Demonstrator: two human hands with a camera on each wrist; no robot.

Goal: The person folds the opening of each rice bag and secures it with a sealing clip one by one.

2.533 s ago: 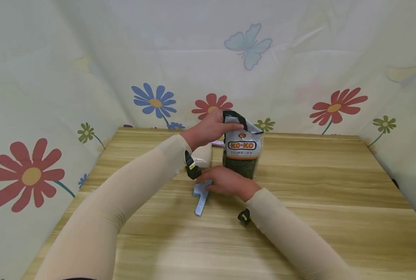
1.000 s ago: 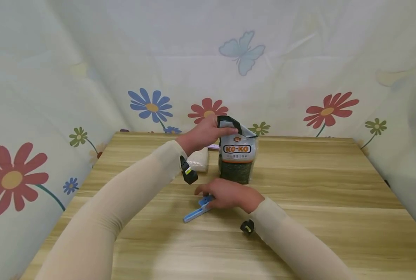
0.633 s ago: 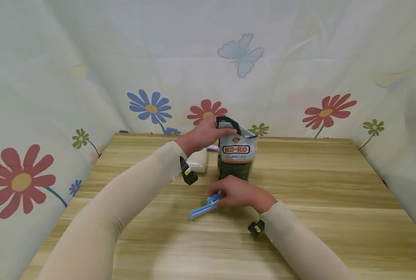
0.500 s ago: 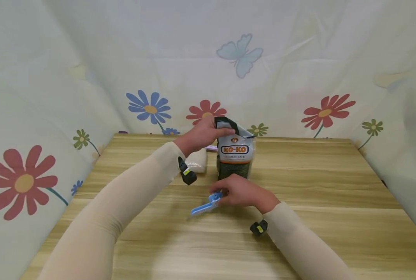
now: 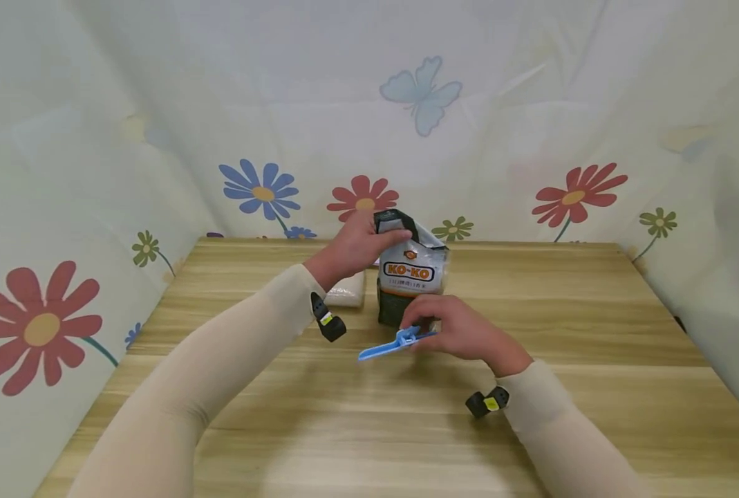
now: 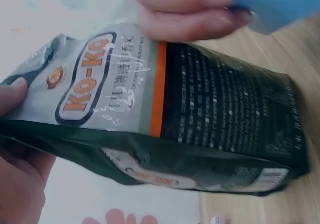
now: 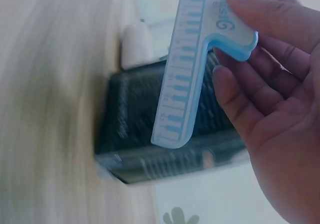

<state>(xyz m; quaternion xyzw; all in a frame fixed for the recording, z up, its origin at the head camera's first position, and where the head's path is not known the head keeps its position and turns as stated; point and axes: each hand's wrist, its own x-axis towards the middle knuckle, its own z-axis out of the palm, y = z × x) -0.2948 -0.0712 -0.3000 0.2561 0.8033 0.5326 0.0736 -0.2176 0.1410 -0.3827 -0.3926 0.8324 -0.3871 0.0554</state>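
A KO-KO rice bag (image 5: 409, 271), silver above and dark green below, stands on the table with its top folded over. My left hand (image 5: 357, 245) grips that folded top, thumb on the front; the left wrist view shows the fingers behind it. In front of the bag my right hand (image 5: 459, 328) pinches a light blue clip (image 7: 182, 59) by its handle. Piano keys are printed along the clip's long bar, which points left in the head view. The clip is raised above the table, close before the bag's lower half.
A pack of white grains (image 5: 346, 292) lies on the wooden table (image 5: 531, 304) left of the bag, partly behind my left wrist. A flowered cloth (image 5: 500, 138) hangs behind and on both sides.
My right hand has picked the blue clip up from the table and carried it right and up toward the bag. The left hand keeps its grip on the bag's top.
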